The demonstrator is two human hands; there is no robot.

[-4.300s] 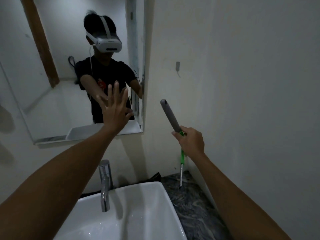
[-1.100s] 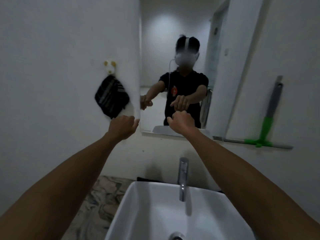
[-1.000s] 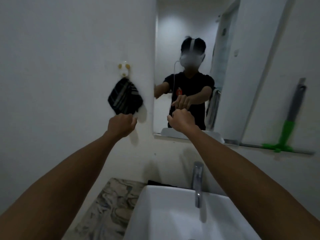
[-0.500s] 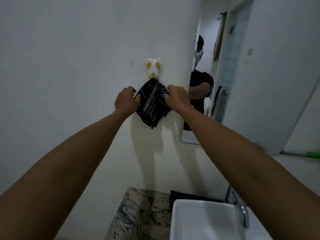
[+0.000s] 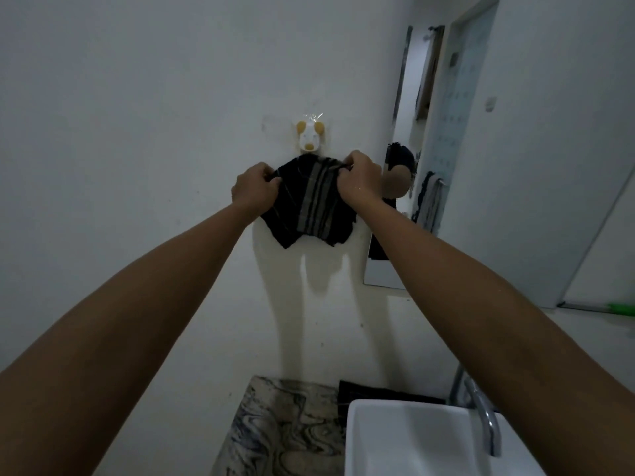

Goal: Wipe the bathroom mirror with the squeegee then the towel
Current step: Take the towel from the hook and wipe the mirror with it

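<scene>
My left hand (image 5: 255, 187) and right hand (image 5: 357, 180) each pinch a top corner of the dark towel (image 5: 309, 204) under the dog hook (image 5: 310, 136); mirror (image 5: 443, 159) edge just right.

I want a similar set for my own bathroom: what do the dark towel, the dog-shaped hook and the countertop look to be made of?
Towel: soft woven cloth, dark with paler stripes; it folds and bunches where the left hand and right hand pinch it.
Dog-shaped hook: likely glossy moulded plastic, white and yellow, smooth.
Countertop: swirled grey veining suggests polished marble or an imitation; I can't tell which.
</scene>
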